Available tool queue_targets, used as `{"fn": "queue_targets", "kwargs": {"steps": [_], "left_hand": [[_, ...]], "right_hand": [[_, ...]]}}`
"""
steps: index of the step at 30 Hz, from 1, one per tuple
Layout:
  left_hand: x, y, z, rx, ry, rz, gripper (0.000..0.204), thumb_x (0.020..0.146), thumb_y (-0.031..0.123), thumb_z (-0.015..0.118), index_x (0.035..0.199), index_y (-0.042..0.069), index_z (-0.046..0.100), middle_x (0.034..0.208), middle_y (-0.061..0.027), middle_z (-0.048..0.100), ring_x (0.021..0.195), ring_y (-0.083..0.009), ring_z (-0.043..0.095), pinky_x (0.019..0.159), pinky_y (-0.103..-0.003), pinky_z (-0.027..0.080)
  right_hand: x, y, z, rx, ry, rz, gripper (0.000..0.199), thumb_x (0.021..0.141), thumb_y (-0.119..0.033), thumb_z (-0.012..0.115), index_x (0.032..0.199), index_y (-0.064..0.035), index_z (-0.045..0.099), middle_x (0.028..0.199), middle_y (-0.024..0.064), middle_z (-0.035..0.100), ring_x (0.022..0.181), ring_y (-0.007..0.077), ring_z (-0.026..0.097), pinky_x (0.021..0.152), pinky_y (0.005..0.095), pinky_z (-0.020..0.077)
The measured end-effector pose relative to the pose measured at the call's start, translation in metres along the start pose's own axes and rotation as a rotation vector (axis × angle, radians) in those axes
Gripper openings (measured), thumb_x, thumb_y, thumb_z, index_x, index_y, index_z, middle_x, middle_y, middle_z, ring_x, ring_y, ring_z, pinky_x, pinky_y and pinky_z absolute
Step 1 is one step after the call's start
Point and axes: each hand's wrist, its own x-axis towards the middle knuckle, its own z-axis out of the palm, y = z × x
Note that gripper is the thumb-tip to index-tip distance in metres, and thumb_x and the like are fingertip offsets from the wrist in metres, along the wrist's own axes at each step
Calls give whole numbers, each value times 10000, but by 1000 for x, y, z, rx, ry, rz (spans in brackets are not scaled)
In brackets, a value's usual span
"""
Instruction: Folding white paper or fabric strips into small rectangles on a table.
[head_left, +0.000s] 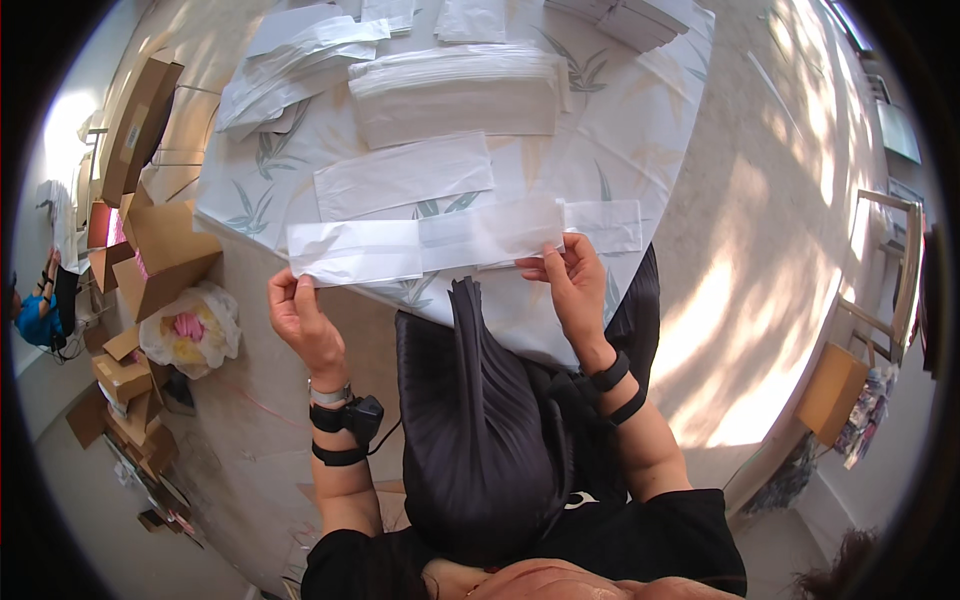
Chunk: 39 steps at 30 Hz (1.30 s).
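My left hand [305,318] pinches the lower left corner of a long, flat white sleeve [355,250], thin like paper or film. My right hand [572,290] has its thumb and fingers closed on the other end. The sleeve stretches between both hands over the table's near edge, its middle part more see-through than its left end. Partly under its right end is another white strip [605,226] on the table. Just beyond lies a single flat white piece [405,176], and behind that a thick stack of white sleeves [455,105].
The table wears a leaf-patterned cloth [640,130]. More white piles [290,75] lie at the far left, and a white bundle [635,20] at the far right. Cardboard boxes [165,250] and a plastic bag [190,330] stand on the left floor. Another person [42,315] is at the left edge.
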Motion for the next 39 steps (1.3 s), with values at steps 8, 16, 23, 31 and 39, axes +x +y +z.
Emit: {"fn": "queue_targets", "kwargs": {"steps": [8,16,23,31,39], "left_hand": [[5,-32,-36,391,222,31,158,1061,108,672,1148,-21,643,1057,-44,648,965,-127,596,877,-281,508],[4,-17,12,713,318,433,287,1007,86,706,1265,-5,620,1306,-129,642,1130,-283,624,993,-411,507],[2,24,90,549,-509,714,295,927,-52,722,1213,17,701,1228,-168,720,1150,-354,691,1016,-436,549],[-3,24,175,398,-987,570,307,913,-63,726,1204,33,724,1177,-144,730,1062,-353,711,912,-421,582],[-27,-2,206,471,-980,333,357,936,6,759,1277,13,653,1254,-165,661,930,-342,699,834,-425,584]], "right_hand": [[6,-1,-19,-277,69,49,151,1091,-85,632,1179,39,632,1014,119,767,805,172,793,591,283,600],[3,-5,-28,-457,86,7,150,1081,-89,656,1160,36,640,900,83,747,648,117,709,514,248,519],[1,-8,-29,-529,91,5,195,1033,-136,717,1139,15,656,789,86,742,576,151,705,529,294,524],[9,-28,-63,-1032,269,-275,256,975,-196,798,1143,-43,680,871,130,721,743,297,712,691,417,562],[41,-33,-106,-1293,415,-421,366,895,-134,848,1187,-22,657,1200,164,663,1132,389,649,928,465,541]]}}
